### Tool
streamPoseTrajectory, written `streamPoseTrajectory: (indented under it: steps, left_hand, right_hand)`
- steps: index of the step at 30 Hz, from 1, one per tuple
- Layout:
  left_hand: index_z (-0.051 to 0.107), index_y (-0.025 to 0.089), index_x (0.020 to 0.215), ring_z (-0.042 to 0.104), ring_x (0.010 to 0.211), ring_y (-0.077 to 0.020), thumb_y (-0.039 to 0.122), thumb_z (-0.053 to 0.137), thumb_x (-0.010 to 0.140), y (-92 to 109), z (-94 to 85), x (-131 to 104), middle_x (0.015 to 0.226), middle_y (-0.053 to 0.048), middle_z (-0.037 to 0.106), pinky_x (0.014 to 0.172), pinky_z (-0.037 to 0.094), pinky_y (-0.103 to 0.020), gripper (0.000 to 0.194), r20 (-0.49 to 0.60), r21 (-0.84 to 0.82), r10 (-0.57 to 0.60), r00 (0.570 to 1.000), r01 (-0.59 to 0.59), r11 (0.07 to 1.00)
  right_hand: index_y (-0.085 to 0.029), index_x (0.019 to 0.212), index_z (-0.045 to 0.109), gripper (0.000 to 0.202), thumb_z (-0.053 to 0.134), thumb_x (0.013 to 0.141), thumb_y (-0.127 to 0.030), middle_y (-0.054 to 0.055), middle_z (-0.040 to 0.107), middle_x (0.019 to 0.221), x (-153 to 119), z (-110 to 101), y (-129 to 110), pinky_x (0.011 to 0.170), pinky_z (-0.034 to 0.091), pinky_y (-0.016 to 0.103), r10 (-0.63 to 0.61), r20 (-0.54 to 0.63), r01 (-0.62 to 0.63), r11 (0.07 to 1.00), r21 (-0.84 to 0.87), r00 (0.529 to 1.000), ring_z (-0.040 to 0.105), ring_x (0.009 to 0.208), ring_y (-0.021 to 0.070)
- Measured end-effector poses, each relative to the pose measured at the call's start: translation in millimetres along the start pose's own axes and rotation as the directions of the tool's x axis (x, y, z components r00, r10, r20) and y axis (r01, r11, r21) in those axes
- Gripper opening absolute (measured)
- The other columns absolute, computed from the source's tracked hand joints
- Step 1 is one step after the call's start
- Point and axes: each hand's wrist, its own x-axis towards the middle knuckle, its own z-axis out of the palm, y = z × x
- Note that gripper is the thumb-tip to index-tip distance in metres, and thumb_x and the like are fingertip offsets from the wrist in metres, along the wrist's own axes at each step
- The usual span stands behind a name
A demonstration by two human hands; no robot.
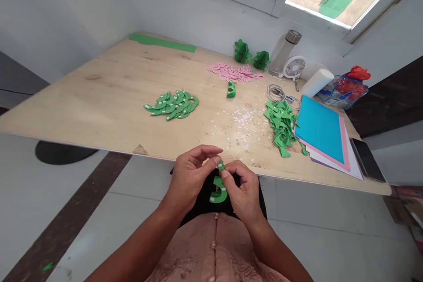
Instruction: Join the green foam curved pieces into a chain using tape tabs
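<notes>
Just off the table's front edge, a small green paper cutout point(220, 166) with a white patch is held between both hands. My right hand point(243, 187) pinches it between thumb and forefinger. My left hand point(193, 175) is closed at its other side, with the thumb against the paper and the fingers curled behind. Below them, curved green cutouts point(222, 194) with white patches rest on my dark-covered lap. A heap of similar curved green cutouts point(175, 105) lies on the table, and a small green stack point(231, 90) stands farther back.
White bits point(243, 119) litter the tabletop point(99, 97). Green scraps point(282, 125), tape rolls point(276, 92), coloured sheets point(322, 128) and a phone point(366, 158) are at right. Behind are pink cutouts point(234, 72), green paper ornaments point(242, 52), a bottle point(284, 53) and a fan point(294, 67).
</notes>
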Motion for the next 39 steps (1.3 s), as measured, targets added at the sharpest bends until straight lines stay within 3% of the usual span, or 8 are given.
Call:
streamPoseTrajectory:
  steps: [5,10,17,21,27,35,39]
  left_hand:
    - [0.071,0.017,0.08,0.054,0.065,-0.0118,0.022,0.074,0.063,1,-1.0,1,0.068,-0.001,0.063,0.063,0.042,-0.023,0.018,0.046,-0.156,-0.122,0.991,0.128,0.979]
    - [0.071,0.016,0.088,0.055,0.066,-0.0135,0.03,0.071,0.069,2,-4.0,0,0.068,-0.002,0.063,0.065,0.043,-0.024,0.024,0.13,-0.108,-0.193,0.972,0.208,0.972]
    - [0.062,0.016,0.06,0.049,0.06,-0.0106,0.027,0.071,0.068,0,-2.1,1,0.059,0.003,0.057,0.06,0.039,-0.022,0.016,0.139,-0.091,-0.125,0.982,0.138,0.986]
    - [0.062,0.016,0.061,0.049,0.059,-0.0098,0.026,0.072,0.067,2,-2.2,4,0.059,0.003,0.057,0.062,0.04,-0.022,0.015,0.084,-0.16,-0.111,0.99,0.123,0.979]
    - [0.061,0.016,0.061,0.048,0.058,-0.0097,0.026,0.072,0.067,2,-2.5,7,0.06,0.003,0.055,0.06,0.04,-0.022,0.016,0.033,-0.178,-0.101,0.994,0.105,0.978]
    - [0.066,0.016,0.08,0.056,0.076,-0.0156,0.028,0.07,0.071,-4,-9.6,-9,0.077,-0.003,0.064,0.072,0.043,-0.027,0.016,0.194,-0.047,-0.148,0.97,0.16,0.986]
    - [0.066,0.016,0.075,0.056,0.074,-0.0142,0.025,0.07,0.07,-8,-11.7,-13,0.074,-0.002,0.065,0.072,0.043,-0.025,0.01,0.173,-0.028,-0.131,0.976,0.138,0.99]
  right_hand:
    - [-0.018,0.063,0.058,0.017,0.055,0.079,-0.021,0.001,0.059,0.066,1,0,2,0.061,0.041,0.028,0.019,0.006,-0.019,1.0,0.013,1.0,0.052,0.064,0.0144]
    - [-0.018,0.065,0.062,0.014,0.056,0.078,-0.021,0.001,0.06,0.066,1,0,2,0.061,0.041,0.027,0.058,-0.015,-0.057,0.998,0.026,0.998,0.053,0.065,0.0146]
    - [-0.017,0.068,0.062,0.015,0.056,0.08,-0.023,0.002,0.06,0.068,1,0,4,0.063,0.041,0.027,0.07,0.018,-0.07,0.997,0.04,0.997,0.053,0.066,0.0148]
    - [-0.017,0.07,0.062,0.019,0.052,0.083,-0.028,0.001,0.058,0.066,-1,-1,6,0.06,0.04,0.026,0.092,0.059,-0.098,0.99,0.097,0.994,0.052,0.064,0.0145]
    - [-0.017,0.065,0.06,0.013,0.055,0.077,-0.021,-0.001,0.056,0.063,-3,1,6,0.06,0.04,0.025,0.103,0.055,-0.107,0.992,0.06,0.993,0.05,0.061,0.013]
    - [-0.017,0.064,0.059,0.014,0.053,0.077,-0.019,-0.001,0.055,0.061,-2,0,3,0.059,0.039,0.025,0.131,-0.019,-0.13,0.991,0.035,0.991,0.048,0.059,0.0123]
    - [-0.017,0.065,0.06,0.014,0.053,0.078,-0.018,-0.001,0.056,0.062,-2,0,3,0.059,0.039,0.024,0.116,-0.017,-0.115,0.992,0.043,0.993,0.05,0.06,0.0124]
